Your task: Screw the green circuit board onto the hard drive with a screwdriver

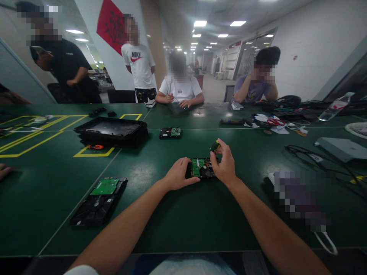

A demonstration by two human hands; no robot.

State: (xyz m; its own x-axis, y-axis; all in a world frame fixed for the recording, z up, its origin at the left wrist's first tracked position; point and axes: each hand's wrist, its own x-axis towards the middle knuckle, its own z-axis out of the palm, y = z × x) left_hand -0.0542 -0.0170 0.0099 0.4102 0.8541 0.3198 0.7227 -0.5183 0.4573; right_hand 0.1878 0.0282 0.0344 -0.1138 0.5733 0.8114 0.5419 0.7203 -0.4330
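A hard drive with a green circuit board [197, 166] lies on the green table between my hands. My left hand [180, 175] grips its left end, thumb along the near edge and fingers at the far edge. My right hand [225, 162] is over the drive's right end, its fingers closed around the dark green and yellow handle of a screwdriver [215, 146]. The tool's tip is too small to make out against the drive.
Another hard drive [99, 204] lies at the near left, a third [170, 132] farther back. Black trays [111, 131] are stacked at back left. A pixelated object [299, 200], cables [309, 156] and a grey box [342, 149] are on the right. Several people are across the table [200, 120].
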